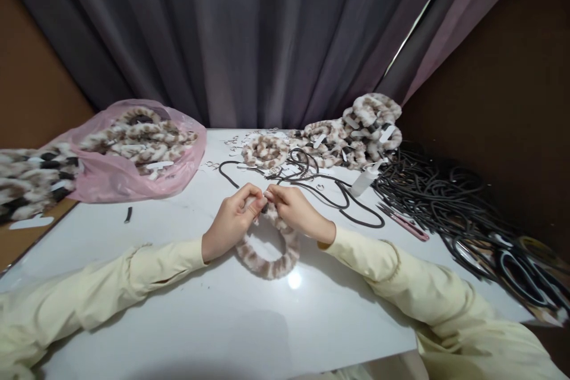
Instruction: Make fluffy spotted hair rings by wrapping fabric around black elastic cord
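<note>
A fluffy white-and-brown furry ring (270, 268) hangs or rests at the middle of the table, just below my hands. My left hand (234, 217) pinches at its top from the left, thumb and fingers pressed together. From the other side my right hand (296, 211) closes on the ring's top as well, its fingertips meeting those of the left. A small dark part shows between the fingers where the ring's ends come together. Exactly what the fingertips grip there is too small to make out.
A pink plastic bag (95, 181) of furry rings lies at the left. More furry rings (371, 122) are heaped at the back right. Black cords (418, 190), a white bottle (365, 179), pink-handled tweezers (412, 228) and a short black piece (129, 215) lie on the white table (214, 326).
</note>
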Motion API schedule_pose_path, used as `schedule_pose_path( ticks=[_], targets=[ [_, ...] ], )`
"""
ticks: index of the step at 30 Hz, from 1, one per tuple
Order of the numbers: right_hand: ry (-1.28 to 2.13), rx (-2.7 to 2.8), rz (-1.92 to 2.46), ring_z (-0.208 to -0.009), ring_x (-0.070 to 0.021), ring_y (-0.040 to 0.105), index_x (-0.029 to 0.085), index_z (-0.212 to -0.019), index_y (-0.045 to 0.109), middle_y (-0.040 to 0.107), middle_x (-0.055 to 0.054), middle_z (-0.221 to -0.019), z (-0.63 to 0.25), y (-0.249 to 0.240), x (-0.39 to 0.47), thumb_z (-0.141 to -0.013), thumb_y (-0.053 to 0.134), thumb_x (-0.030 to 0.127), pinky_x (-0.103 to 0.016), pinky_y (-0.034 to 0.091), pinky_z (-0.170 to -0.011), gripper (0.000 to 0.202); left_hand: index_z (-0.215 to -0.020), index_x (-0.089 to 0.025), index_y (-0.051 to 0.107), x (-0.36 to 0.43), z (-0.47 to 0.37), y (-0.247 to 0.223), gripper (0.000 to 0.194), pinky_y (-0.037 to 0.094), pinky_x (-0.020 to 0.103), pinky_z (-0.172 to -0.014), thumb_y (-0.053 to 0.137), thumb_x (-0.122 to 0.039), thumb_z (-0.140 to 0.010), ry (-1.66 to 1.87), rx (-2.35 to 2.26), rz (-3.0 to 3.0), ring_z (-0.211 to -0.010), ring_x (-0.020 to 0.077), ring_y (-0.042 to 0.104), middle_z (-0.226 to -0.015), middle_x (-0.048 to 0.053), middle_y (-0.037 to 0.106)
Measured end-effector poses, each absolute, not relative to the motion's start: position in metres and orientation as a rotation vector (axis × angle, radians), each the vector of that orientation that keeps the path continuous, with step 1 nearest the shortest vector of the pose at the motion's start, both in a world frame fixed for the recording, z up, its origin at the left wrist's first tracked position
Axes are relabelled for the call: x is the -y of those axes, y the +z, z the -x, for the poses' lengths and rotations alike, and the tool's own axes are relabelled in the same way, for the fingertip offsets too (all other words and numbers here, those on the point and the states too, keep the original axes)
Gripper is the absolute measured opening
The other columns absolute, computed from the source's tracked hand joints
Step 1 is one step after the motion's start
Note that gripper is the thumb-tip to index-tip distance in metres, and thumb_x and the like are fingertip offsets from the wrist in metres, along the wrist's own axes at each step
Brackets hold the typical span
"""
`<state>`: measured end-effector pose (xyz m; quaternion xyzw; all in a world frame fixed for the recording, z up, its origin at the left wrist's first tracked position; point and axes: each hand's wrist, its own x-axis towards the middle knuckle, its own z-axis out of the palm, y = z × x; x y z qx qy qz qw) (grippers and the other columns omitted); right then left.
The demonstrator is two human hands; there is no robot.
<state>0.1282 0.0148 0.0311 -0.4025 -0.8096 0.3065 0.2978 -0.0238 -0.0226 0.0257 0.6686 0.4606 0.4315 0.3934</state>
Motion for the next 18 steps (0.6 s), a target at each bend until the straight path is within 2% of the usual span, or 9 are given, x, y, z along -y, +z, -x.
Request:
schedule_pose_path(
  ticks=[4,12,18],
  targets=[
    [0.849,2.165,1.045,-0.053,-0.0091,0.033,0.018,-0.056,0.034,0.035,0.006,-0.051,-0.128,0.029,-0.019,-0.062,0.036,0.004,-0.020,0.024,-0.054,0.016,-0.078,-0.019,0.049,0.025,0.024,0.027,0.019,0.034,0.020,-0.055,0.048,-0.037,-0.083,1.070,-1.160,-1.747,-0.058,0.0115,0.047,-0.062,-0.003,0.050],
    [0.981,2.220,1.001,-0.056,-0.0086,0.033,0.017,-0.056,0.035,0.036,0.006,-0.053,-0.126,0.019,-0.022,-0.065,0.039,0.008,-0.020,0.024,-0.054,0.014,-0.076,-0.018,0.052,0.026,0.025,0.023,0.017,0.035,0.020,-0.053,0.047,-0.034,-0.082,1.033,-1.176,-1.817,-0.058,0.0120,0.048,-0.063,-0.002,0.054],
    [1.041,2.242,0.974,-0.057,-0.0090,0.036,0.017,-0.058,0.039,0.038,0.005,-0.055,-0.128,0.020,-0.030,-0.076,0.040,0.017,-0.019,0.028,-0.055,0.018,-0.081,-0.020,0.049,0.025,0.025,0.024,0.014,0.035,0.020,-0.053,0.049,-0.034,-0.082,1.048,-1.198,-1.792,-0.055,0.0111,0.047,-0.060,-0.004,0.053]
  ],
)
